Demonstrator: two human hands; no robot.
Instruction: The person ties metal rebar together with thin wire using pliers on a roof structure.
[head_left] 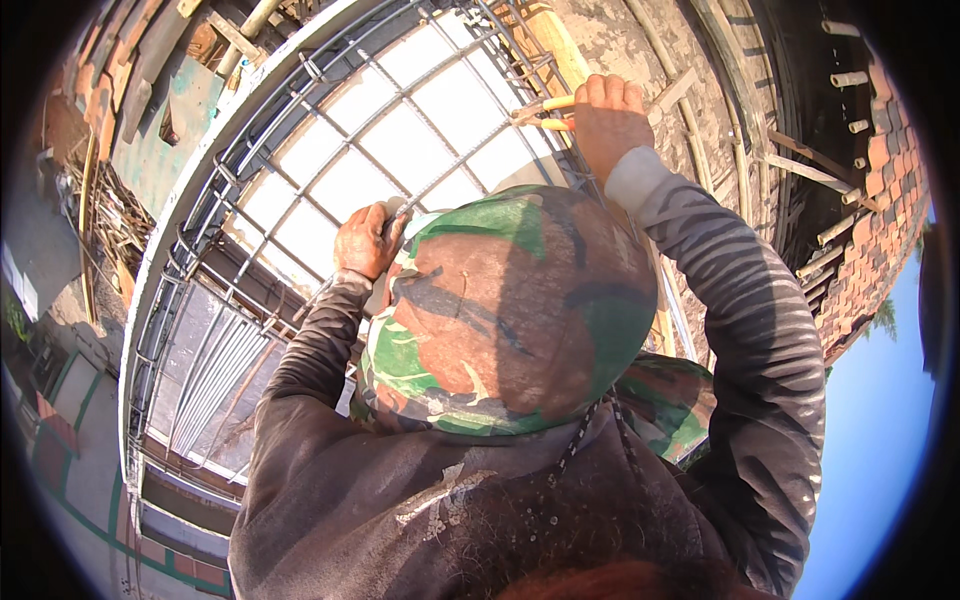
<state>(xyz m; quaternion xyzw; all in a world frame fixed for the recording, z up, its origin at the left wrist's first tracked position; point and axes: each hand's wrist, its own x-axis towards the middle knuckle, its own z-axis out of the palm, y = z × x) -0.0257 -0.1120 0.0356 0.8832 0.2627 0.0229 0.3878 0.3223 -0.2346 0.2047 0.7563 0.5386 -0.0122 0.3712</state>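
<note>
My right hand (612, 118) is closed round the yellow and orange handles of a pair of pincers (557, 102). Their jaws point left and meet a bar of the steel rebar grid (403, 95) at its right side. Lower down on the left, my left hand (364, 243) has its fingers bent round a ribbed rebar (442, 178), which slants up toward the pincers. Under the grid lie white panels (345, 188). Camouflage cloth (520, 290) bulges between my arms and hides part of the grid.
Bent bar ends and a pale curved edge (152, 265) bound the grid on the left, with ground far below. Several thin rods (212, 375) lie at lower left. Wooden poles (690, 125) and a tiled roof (868, 265) stand on the right.
</note>
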